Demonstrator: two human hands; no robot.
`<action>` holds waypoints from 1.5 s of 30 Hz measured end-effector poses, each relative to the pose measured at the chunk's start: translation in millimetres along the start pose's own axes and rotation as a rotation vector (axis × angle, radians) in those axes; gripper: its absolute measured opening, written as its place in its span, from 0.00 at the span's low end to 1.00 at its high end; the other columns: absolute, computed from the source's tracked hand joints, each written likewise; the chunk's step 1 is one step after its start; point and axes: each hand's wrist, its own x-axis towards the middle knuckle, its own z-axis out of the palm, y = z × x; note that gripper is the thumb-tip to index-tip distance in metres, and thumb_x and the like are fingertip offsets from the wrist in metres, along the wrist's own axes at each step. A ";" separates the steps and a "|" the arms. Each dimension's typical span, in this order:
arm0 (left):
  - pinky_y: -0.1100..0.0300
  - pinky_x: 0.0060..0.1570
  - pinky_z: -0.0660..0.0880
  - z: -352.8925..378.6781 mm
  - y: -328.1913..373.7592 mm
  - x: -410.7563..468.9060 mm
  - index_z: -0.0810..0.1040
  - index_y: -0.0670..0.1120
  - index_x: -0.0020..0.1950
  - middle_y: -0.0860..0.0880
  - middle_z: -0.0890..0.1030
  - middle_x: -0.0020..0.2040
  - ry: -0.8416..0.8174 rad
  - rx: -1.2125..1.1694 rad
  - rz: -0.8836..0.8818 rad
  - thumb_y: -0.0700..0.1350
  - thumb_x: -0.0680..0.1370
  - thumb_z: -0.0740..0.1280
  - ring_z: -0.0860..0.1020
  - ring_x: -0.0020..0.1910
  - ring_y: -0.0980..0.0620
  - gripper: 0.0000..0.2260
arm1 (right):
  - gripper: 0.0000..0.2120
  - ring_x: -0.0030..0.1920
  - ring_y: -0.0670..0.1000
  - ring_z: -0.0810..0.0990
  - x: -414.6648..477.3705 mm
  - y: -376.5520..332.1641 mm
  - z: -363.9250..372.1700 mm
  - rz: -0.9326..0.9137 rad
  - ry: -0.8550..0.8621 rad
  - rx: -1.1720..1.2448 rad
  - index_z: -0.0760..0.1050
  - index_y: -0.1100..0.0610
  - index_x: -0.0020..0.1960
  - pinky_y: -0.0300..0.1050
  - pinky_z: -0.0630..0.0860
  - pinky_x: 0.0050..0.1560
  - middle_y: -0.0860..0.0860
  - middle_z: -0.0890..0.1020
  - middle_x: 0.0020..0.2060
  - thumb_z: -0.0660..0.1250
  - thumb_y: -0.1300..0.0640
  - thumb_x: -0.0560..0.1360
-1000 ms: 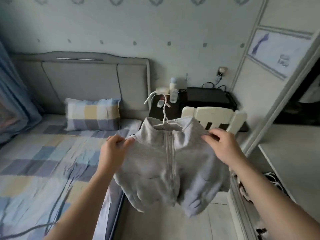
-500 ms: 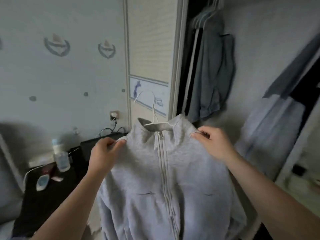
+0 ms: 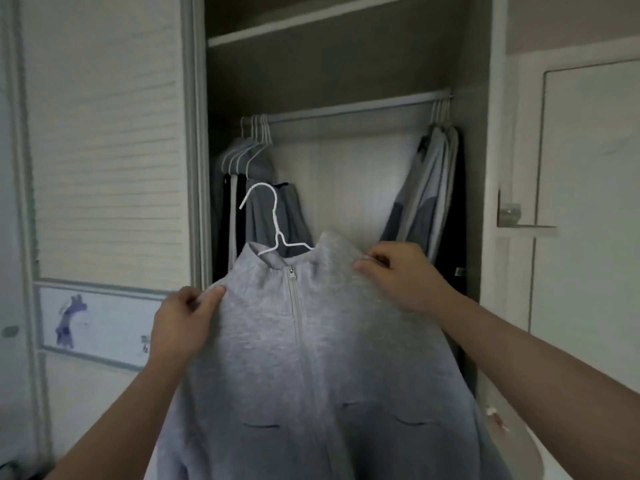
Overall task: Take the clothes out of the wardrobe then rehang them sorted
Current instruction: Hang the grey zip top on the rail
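View has turned from the wall to the open wardrobe [image 3: 346,174]: light grey zip-up jacket [image 3: 311,341] on a white wire hanger [image 3: 273,216], held below the metal rail [image 3: 353,107].
Left hand [image 3: 180,323] at 8 o'clock and right hand [image 3: 401,275] at 2 o'clock each pinch a shoulder; hung clothes [image 3: 242,188] at 11 and 1 o'clock.

A grey zipped jacket [image 3: 346,341] on a white wire hanger [image 3: 276,216] is held upright before the open wardrobe [image 3: 346,168], darker clothes [image 3: 429,188] bunched at both ends of its rail [image 3: 346,110].
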 end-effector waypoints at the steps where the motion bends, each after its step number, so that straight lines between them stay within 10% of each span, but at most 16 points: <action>1: 0.56 0.34 0.67 10.1 6.9 13.7 0.75 0.44 0.36 0.46 0.79 0.33 -0.007 -0.017 0.020 0.58 0.78 0.68 0.76 0.35 0.50 0.20 | 0.20 0.29 0.51 0.72 9.9 2.4 -6.6 0.002 0.021 -0.027 0.72 0.59 0.32 0.52 0.70 0.34 0.53 0.73 0.27 0.68 0.48 0.77; 25: 0.50 0.47 0.76 255.6 181.3 283.4 0.75 0.46 0.39 0.47 0.80 0.38 -0.135 -0.286 0.333 0.62 0.80 0.62 0.78 0.42 0.45 0.20 | 0.21 0.34 0.57 0.75 189.6 39.8 -120.6 0.115 0.349 -0.332 0.74 0.67 0.35 0.49 0.71 0.36 0.60 0.75 0.29 0.69 0.49 0.75; 31: 0.49 0.50 0.75 306.7 204.7 321.7 0.74 0.49 0.38 0.45 0.80 0.43 -0.133 -0.343 0.417 0.60 0.81 0.59 0.79 0.46 0.43 0.18 | 0.11 0.32 0.50 0.69 221.8 38.1 -114.8 0.285 0.343 -0.163 0.71 0.56 0.34 0.45 0.66 0.34 0.52 0.70 0.28 0.68 0.55 0.72; 45: 0.49 0.57 0.73 399.6 191.5 437.4 0.78 0.47 0.54 0.40 0.80 0.57 -0.182 -0.331 0.445 0.63 0.82 0.54 0.76 0.59 0.37 0.22 | 0.19 0.37 0.54 0.78 327.3 64.4 -47.4 0.341 0.452 -0.263 0.80 0.65 0.43 0.45 0.73 0.39 0.56 0.80 0.36 0.67 0.48 0.77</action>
